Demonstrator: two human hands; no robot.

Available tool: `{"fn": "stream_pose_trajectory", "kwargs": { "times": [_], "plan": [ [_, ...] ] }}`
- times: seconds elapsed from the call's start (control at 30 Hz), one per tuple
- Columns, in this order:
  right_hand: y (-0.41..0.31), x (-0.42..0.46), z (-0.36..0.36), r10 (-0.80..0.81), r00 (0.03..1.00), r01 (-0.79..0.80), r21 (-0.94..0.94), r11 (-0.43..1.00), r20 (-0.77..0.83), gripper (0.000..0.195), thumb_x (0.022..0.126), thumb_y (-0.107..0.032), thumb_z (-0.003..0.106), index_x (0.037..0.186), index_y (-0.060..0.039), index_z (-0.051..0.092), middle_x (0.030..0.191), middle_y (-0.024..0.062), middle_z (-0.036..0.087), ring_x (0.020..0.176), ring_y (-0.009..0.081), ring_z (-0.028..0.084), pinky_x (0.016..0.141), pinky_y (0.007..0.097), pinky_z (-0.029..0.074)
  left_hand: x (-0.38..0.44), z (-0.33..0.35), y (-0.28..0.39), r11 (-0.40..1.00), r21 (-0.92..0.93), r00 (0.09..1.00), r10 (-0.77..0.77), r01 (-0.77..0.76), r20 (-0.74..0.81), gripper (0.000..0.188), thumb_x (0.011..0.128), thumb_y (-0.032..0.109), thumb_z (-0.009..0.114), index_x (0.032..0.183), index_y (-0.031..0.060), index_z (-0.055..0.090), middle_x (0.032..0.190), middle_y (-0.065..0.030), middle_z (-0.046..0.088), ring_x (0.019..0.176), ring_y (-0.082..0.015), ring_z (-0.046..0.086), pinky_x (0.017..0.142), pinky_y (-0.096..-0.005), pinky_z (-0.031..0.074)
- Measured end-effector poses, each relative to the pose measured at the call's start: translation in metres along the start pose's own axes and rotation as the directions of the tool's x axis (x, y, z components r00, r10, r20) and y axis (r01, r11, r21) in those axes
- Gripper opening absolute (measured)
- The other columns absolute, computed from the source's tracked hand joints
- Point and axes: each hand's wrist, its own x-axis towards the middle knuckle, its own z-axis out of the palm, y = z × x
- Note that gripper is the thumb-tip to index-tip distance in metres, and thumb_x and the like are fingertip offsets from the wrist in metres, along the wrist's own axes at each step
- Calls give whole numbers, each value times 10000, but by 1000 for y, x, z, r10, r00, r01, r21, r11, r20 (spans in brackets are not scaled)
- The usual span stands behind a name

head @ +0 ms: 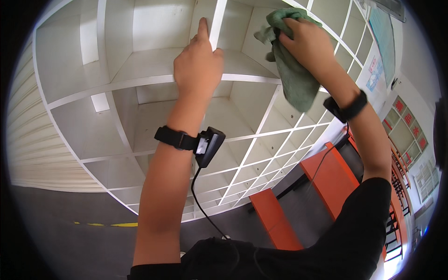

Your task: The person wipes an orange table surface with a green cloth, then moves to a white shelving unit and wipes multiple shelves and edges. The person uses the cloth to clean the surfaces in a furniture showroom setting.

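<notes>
A tall white cubby shelf (pixel 136 82) with many square compartments stands before me. My left hand (pixel 199 61) rests on the front edge of an upright divider (pixel 217 24), the index finger stretched along it and the other fingers curled. To the right, my right hand (pixel 308 43) grips a bunched green cloth (pixel 299 84), whose lower part hangs in front of the shelf. The cloth's edge is blurred, and whether it touches the shelf I cannot tell. Each wrist bears a black strap with a small cabled device; the left one (pixel 209 147) shows most plainly.
Below and to the right are an orange bench (pixel 274 220) and an orange table (pixel 329 178) on the grey floor. A pale pleated curtain (pixel 45 133) hangs left of the shelf. More orange tables with dark legs stand along the right. Yellow tape (pixel 124 224) marks the floor.
</notes>
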Motion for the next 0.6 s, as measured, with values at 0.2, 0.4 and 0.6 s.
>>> {"fn": "stream_pose_trajectory", "kwargs": {
  "times": [0.2, 0.4, 0.6],
  "plan": [
    [-9, 56, 36, 56, 923, 58, -283, 957, 380, 277, 926, -339, 669, 984, -81, 753, 1018, 181, 752, 972, 370, 734, 842, 478, 599, 3, 8, -7, 993, -36, 993, 111, -112, -33, 796, 902, 206, 700, 1590, 52, 329, 1232, -235, 677, 1006, -354, 727, 791, -442, 610],
    [-21, 96, 90, 144, 866, 10, -305, 952, 478, 329, 918, -358, 657, 1046, -77, 768, 1107, 176, 762, 1061, 366, 729, 928, 475, 590, 3, 4, -14, 990, -43, 991, 132, -132, -14, 825, 904, 219, 729, 1595, 42, 316, 1257, -226, 658, 1036, -352, 718, 831, -433, 611],
    [-33, 75, 149, 56, 850, 43, -175, 984, 524, 496, 956, -448, 581, 1285, -102, 716, 1301, 177, 717, 1187, 355, 700, 979, 471, 568, 4, 8, -10, 991, -44, 992, 123, -123, 4, 873, 909, 259, 749, 1612, 52, 274, 1354, -283, 603, 1053, -350, 708, 823, -408, 625]
  ]
}}
